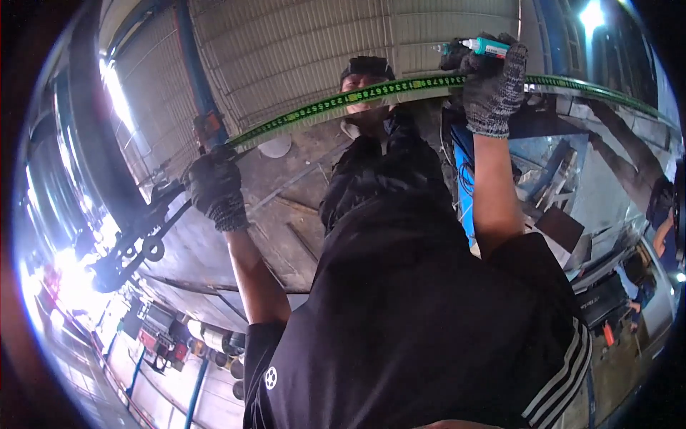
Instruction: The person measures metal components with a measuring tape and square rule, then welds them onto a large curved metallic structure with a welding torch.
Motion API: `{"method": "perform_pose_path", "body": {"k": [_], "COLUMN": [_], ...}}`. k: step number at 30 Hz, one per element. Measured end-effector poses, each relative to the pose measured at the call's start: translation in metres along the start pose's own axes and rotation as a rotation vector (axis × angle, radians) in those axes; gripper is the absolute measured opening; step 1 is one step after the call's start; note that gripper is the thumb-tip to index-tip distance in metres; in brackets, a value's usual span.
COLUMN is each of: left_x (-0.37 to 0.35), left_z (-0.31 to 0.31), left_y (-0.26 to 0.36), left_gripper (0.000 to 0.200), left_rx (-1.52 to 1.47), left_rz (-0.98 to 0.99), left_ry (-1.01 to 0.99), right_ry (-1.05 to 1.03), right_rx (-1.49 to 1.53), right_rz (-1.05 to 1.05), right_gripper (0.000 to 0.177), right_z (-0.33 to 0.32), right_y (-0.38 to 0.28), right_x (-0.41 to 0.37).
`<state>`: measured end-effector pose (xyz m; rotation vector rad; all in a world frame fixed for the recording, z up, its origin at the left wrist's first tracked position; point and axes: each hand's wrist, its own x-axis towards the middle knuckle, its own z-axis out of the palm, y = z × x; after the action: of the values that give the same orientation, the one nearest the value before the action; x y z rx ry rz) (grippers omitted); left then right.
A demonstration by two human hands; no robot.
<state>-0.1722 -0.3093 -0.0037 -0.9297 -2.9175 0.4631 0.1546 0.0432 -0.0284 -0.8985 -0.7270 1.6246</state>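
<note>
A long green tape measure (314, 109) stretches in an arc across the view, its numbers facing me. At its left end my left hand (216, 187), in a dark knitted glove, has its fingers curled on the tape. My right hand (494, 89), in a grey speckled glove, grips a teal and white marker (489, 48) above the tape. The tape passes at that hand and runs on to the far right. A dark metal bar with rings (152, 248) lies just below and left of my left hand.
A shiny metal sheet (286, 196) stretches ahead, apparently reflecting a person (368, 68) wearing headgear. A blue-edged box or cart (466, 207) with metal pieces stands at right. Other people's limbs (661, 207) show at the far right edge. Machinery (161, 339) stands lower left.
</note>
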Motion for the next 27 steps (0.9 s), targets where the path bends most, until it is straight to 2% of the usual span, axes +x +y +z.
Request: {"method": "perform_pose_path", "body": {"k": [1,2,4,5,9,11,15,17,19,20,21,22,24,25,27], "left_x": [-0.004,-0.006,-0.005,-0.005,-0.006,-0.005,-0.004,-0.003,-0.006,-0.006,-0.005,0.0,0.003,-0.004,-0.005], "left_z": [-0.009,-0.009,-0.014,-0.018,-0.016,-0.019,-0.026,-0.019,-0.023,-0.028,-0.022,-0.024,-0.035,-0.04,-0.046], "left_y": [0.008,0.008,0.008,0.012,0.007,0.007,0.012,0.005,0.005,0.005,0.0,-0.002,-0.001,0.0,0.001], "left_gripper": [0.043,0.043,0.036,0.027,0.024,0.021,0.021,0.022,0.022,0.022,0.02,0.02,0.034,0.03,0.027], "left_rx": [-0.035,-0.046,-0.039,-0.017,-0.159,-0.019,0.087,-0.095,-0.113,-0.131,-0.27,-0.263,0.078,-0.042,-0.116], "left_rz": [-0.039,-0.023,0.056,0.045,0.027,0.174,0.177,0.047,0.05,0.066,-0.017,-0.035,0.134,0.077,0.068], "left_ry": [0.092,0.098,0.124,0.132,0.105,0.176,0.128,0.081,0.111,0.139,0.064,0.065,-0.024,0.099,0.088], "right_ry": [0.007,0.012,-0.007,-0.027,-0.094,-0.086,0.002,0.037,0.076,0.064,0.021,-0.023,-0.093,-0.135,-0.216], "right_rx": [0.098,0.197,0.207,0.252,0.352,0.363,0.244,0.169,0.105,0.111,0.041,-0.031,-0.017,-0.046,-0.114], "right_rz": [0.059,0.112,0.076,0.092,0.13,0.144,0.095,0.065,0.089,0.099,0.088,0.078,0.129,0.146,0.17], "right_gripper": [0.034,0.036,0.037,0.037,0.036,0.035,0.034,0.035,0.033,0.033,0.031,0.029,0.026,0.026,0.028], "right_z": [-0.001,-0.002,-0.009,-0.015,-0.02,-0.017,-0.011,-0.004,0.005,0.01,0.013,0.019,0.043,0.05,0.062], "right_y": [-0.001,-0.002,-0.003,-0.001,-0.001,-0.002,0.0,0.001,0.001,0.003,0.006,0.01,0.016,0.019,0.03], "right_x": [0.0,0.002,0.002,0.005,0.003,0.0,-0.002,-0.004,-0.01,-0.012,-0.015,-0.02,-0.037,-0.043,-0.054]}}
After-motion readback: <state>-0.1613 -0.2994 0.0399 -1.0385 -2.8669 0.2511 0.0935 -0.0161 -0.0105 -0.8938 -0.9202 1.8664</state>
